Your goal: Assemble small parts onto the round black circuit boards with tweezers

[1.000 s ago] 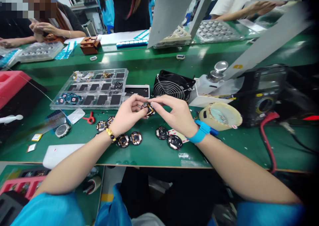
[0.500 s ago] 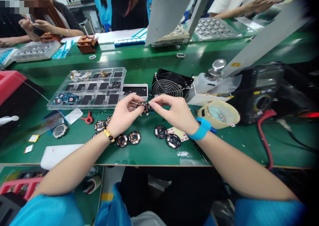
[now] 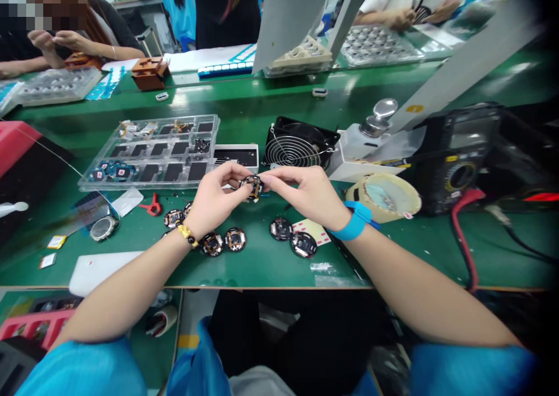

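Observation:
Between my hands is a small round electronic module, black with orange-brown strips and a dark centre. My left hand grips it by its left side, thumb in front. The thumb and forefinger of my right hand pinch at its right edge; the exact contact is hard to see. On the green bench below lie similar modules, one near my left wrist and others partly hidden behind that wrist. Two darker round modules lie below my right hand, beside a cream card with red marks.
A clear compartment tray stands at left, near a red clamp. Behind my hands is a black fan. At right are a tape roll with a lined hollow, a pump bottle and a multimeter. Co-workers sit opposite.
The round module has tilted so that its face shows more toward me. Both hands stay nearly in place. Across the bench, the co-worker's hands at right have moved lower and apart.

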Tool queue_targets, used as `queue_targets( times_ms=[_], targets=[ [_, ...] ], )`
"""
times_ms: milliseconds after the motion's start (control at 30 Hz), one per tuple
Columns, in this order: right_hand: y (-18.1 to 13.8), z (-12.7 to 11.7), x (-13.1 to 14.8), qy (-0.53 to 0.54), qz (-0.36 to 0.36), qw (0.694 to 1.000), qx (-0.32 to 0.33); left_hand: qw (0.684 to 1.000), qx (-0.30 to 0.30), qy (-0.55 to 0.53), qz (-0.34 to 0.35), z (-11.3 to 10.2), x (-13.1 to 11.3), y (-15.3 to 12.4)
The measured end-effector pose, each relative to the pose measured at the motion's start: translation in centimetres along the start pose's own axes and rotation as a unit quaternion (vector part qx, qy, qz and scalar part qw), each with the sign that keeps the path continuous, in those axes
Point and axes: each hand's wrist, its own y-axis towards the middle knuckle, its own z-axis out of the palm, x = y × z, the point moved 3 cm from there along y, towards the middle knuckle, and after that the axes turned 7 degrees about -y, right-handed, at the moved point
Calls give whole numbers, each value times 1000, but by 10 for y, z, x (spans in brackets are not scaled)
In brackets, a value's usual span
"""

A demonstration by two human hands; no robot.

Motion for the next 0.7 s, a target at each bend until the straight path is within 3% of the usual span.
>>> queue_targets(
  times_ms=[400,700],
  targets=[
    [-3,2,1,-72,-52,996,-25,1000,10,9,2,1,4,-1],
    [-9,11,7,-119,-29,988,-90,999,-11,27,21,6,3,-5]
  ],
)
